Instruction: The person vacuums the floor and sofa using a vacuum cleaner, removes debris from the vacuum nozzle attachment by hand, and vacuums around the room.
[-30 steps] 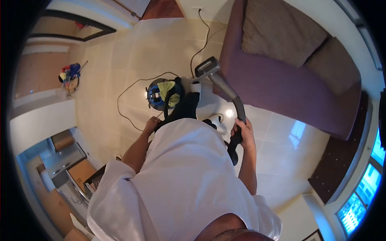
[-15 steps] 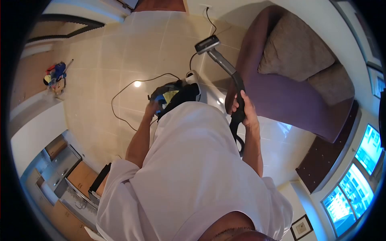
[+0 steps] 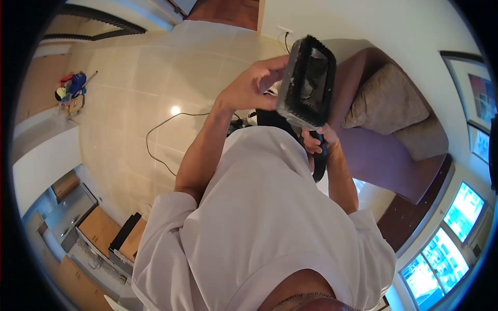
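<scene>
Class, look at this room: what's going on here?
A person in a white shirt is holding up a vacuum floor head, its bristled underside turned toward the camera. The right hand grips the black handle below it. The left hand is spread beside the head; whether it touches is unclear. A cord trails over the tiled floor.

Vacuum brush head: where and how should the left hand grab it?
Probably the grey side wall of the vacuum brush head, left hand coming from the left: the head is raised, bristles facing the camera, and the right hand already holds the black handle below.
</scene>
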Tool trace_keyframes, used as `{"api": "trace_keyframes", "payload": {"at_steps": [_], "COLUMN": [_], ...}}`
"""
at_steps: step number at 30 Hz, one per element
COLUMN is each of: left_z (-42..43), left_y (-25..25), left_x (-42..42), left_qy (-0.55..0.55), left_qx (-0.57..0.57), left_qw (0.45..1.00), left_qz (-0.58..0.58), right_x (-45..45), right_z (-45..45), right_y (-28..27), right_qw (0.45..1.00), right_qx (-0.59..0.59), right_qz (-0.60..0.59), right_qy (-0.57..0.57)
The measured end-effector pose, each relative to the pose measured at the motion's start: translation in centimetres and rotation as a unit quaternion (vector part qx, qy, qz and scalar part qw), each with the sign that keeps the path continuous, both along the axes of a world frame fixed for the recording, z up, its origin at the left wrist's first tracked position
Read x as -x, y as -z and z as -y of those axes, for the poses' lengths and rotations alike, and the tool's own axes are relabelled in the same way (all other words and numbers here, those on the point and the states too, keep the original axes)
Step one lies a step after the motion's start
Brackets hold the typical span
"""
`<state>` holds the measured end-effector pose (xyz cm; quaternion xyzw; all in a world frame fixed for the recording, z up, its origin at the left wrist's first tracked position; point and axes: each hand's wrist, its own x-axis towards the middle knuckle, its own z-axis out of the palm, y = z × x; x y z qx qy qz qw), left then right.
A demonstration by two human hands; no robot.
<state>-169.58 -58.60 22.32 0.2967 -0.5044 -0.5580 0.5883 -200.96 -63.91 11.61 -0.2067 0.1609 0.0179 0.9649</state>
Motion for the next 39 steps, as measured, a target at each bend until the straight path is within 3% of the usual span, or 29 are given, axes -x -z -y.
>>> {"api": "trace_keyframes", "payload": {"at_steps": [3,7,9,11,12,14,16,19,20,22,25,27,29,32,36,38,39], "left_z": [0.4,1.0,1.8,2.9,3.9,6.1,7.7,9.6,9.8,9.4,5.7,5.4,6.9,8.0,9.4,10.2,10.4], "left_y": [-1.6,1.1,0.7,0.6,1.6,2.4,2.2,0.3,0.1,-0.4,-2.7,-5.5,-4.7,-4.9,-5.6,-5.0,-4.4], "left_x": [-0.5,-3.1,-4.2,-5.0,-5.9,-8.1,-9.3,-11.4,-12.1,-13.8,-15.1,-15.0,-15.3,-17.1,-19.5,-20.4,-20.7], "left_qy": [0.110,0.061,0.084,0.055,0.049,0.042,-0.030,-0.128,-0.277,-0.413,-0.473,-0.293,-0.299,-0.291,-0.195,-0.165,-0.138], "left_qx": [0.000,0.009,-0.061,-0.140,-0.107,-0.094,-0.108,-0.122,-0.066,-0.005,-0.010,-0.104,-0.153,-0.208,-0.258,-0.273,-0.293], "left_qw": [0.989,0.998,0.994,0.989,0.992,0.995,0.993,0.978,0.931,0.844,0.742,0.858,0.855,0.835,0.828,0.829,0.840], "left_qz": [-0.096,0.029,0.043,-0.005,0.038,0.018,0.034,0.107,0.228,0.342,0.475,0.409,0.396,0.418,0.459,0.459,0.435], "right_x": [-2.2,-6.1,-8.5,-10.9,-11.8,-14.0,-16.1,-17.3,-17.8,-18.5,-20.7,-22.4,-23.7,-25.3,-26.1,-26.1,-25.9], "right_z": [1.4,5.0,7.4,8.6,9.4,11.0,12.3,15.1,15.4,15.9,16.1,17.0,17.0,16.5,15.9,15.7,15.6], "right_y": [0.6,0.1,0.7,1.1,1.4,1.4,0.6,4.6,5.3,6.5,5.2,5.3,6.2,5.7,6.9,7.2,7.0], "right_qw": [0.999,0.995,0.929,0.910,0.897,0.884,0.815,0.820,0.829,0.822,0.782,0.749,0.680,0.657,0.658,0.579,0.580], "right_qx": [0.012,0.074,0.322,0.368,0.386,0.400,0.459,0.455,0.440,0.443,0.482,0.517,0.580,0.568,0.556,0.609,0.608], "right_qz": [-0.029,-0.066,-0.157,-0.189,-0.213,-0.240,-0.353,-0.339,-0.328,-0.331,-0.349,-0.360,-0.395,-0.438,-0.443,-0.451,-0.453], "right_qy": [-0.008,-0.027,-0.088,-0.035,-0.018,0.004,0.015,0.078,0.108,0.136,0.187,0.206,0.215,0.233,0.249,0.302,0.296]}}
